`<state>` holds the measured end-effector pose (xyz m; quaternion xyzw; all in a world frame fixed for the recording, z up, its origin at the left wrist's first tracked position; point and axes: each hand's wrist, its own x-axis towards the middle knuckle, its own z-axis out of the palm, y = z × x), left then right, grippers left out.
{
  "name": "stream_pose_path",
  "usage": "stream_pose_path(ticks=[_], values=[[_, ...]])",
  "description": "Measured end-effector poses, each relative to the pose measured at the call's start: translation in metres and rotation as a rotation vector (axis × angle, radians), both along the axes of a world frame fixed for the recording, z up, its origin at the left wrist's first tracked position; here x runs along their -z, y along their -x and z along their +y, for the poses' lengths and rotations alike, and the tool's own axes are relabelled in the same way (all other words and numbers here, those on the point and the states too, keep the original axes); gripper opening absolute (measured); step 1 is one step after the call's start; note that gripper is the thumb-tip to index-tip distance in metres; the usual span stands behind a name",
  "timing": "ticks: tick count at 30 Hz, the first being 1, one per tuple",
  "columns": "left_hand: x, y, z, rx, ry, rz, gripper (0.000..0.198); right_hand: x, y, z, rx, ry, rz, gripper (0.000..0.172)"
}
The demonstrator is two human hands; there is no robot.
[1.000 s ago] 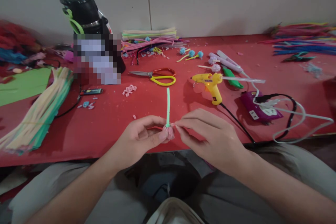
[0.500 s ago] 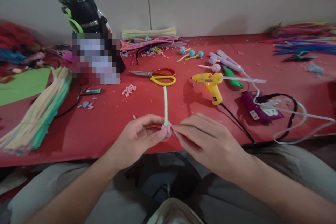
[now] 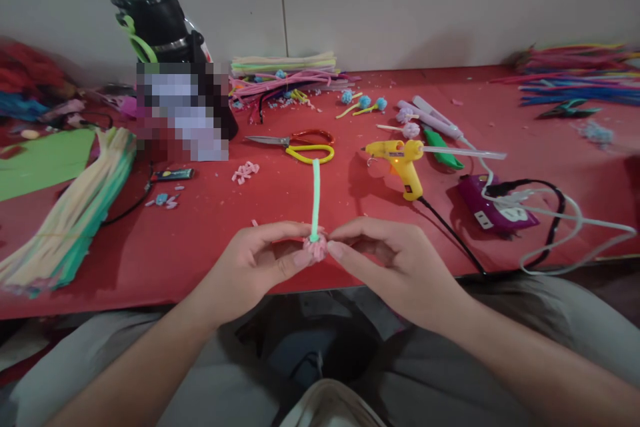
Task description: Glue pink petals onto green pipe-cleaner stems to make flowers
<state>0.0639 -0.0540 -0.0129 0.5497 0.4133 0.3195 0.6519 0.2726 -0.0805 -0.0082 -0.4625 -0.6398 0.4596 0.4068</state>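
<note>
Both of my hands meet over the near edge of the red table (image 3: 210, 247). My left hand (image 3: 257, 267) and my right hand (image 3: 395, 263) pinch a small pink fuzzy pipe-cleaner bud (image 3: 317, 250) between thumbs and fingertips. A light green pipe-cleaner stem (image 3: 315, 199) rises from the bud and points away from me toward the scissors (image 3: 300, 145). Each hand's fingers are closed on the bud.
A yellow glue gun (image 3: 403, 160) with a black cord lies right of centre, beside a purple power strip (image 3: 493, 208) with white cable. Pipe-cleaner bundles lie at left (image 3: 75, 210), back centre (image 3: 285, 70) and far right (image 3: 580, 77). A black bottle (image 3: 160, 33) stands at back left.
The bud has been turned between my fingertips and the green stem has shifted slightly left and more upright. My right hand's fingers have curled closer onto the bud.
</note>
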Motion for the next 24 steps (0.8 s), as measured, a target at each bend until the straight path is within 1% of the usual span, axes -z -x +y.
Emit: stream_pose_path(ticks=[2, 5, 8, 10, 14, 18, 21, 24], values=[[0.0011, 0.0019, -0.0001, 0.014, 0.036, 0.016, 0.023, 0.0024, 0.0023, 0.0010, 0.004, 0.029, 0.023, 0.009], [0.0031, 0.0047, -0.0002, 0.055, 0.065, -0.017, 0.028, 0.0046, 0.0043, 0.0013, 0.017, 0.031, 0.021, 0.008], [0.0040, 0.0054, -0.0003, 0.080, 0.075, -0.050, 0.028, 0.0045, 0.0039, 0.0003, 0.035, 0.028, 0.015, 0.007], [0.0040, 0.0053, -0.0006, 0.083, 0.074, -0.041, 0.027, 0.0032, 0.0029, -0.0004, 0.022, 0.033, 0.024, 0.007], [0.0043, 0.0055, -0.0017, 0.035, 0.098, 0.003, 0.028, 0.0014, 0.0027, -0.0013, -0.009, 0.033, 0.046, 0.009], [0.0039, 0.0041, -0.0016, -0.005, 0.116, -0.009, 0.027, 0.0050, 0.0068, -0.0029, -0.017, -0.014, 0.002, 0.023], [0.0032, 0.0016, 0.0000, -0.005, 0.108, -0.012, 0.025, 0.0071, 0.0077, -0.0028, -0.015, -0.006, 0.009, 0.020], [0.0020, 0.0000, 0.0013, -0.013, 0.111, -0.009, 0.024, 0.0055, 0.0028, 0.0014, 0.000, 0.011, 0.034, 0.016]])
